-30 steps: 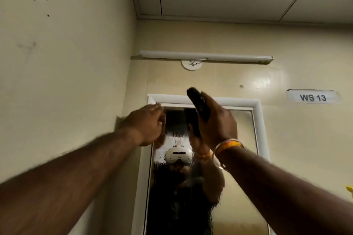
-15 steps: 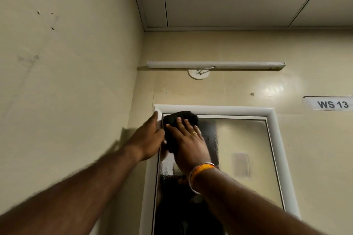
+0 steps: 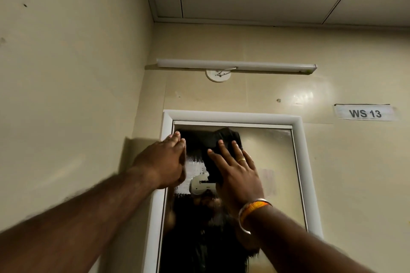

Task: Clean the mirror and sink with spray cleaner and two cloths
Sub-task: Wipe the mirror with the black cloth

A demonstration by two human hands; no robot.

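A white-framed mirror (image 3: 273,153) hangs on the beige wall, its glass wet and streaky near the top left. My right hand (image 3: 237,173) lies flat, fingers straight and spread, pressing a black cloth (image 3: 224,139) against the upper glass. My left hand (image 3: 164,162) rests with straight fingers on the mirror's left frame (image 3: 166,126), at the edge of the glass. The glass reflects me and my headset. The sink, the spray cleaner and a second cloth are out of view.
A white tube light (image 3: 237,65) is mounted on the wall above the mirror. A paper label reading WS 13 (image 3: 365,113) is stuck to the right. The left side wall (image 3: 73,73) stands close by, meeting the mirror wall in a corner.
My right hand went from holding the black cloth off the glass to pressing it flat, then slid it right from the top left corner. The left hand stayed at the frame.
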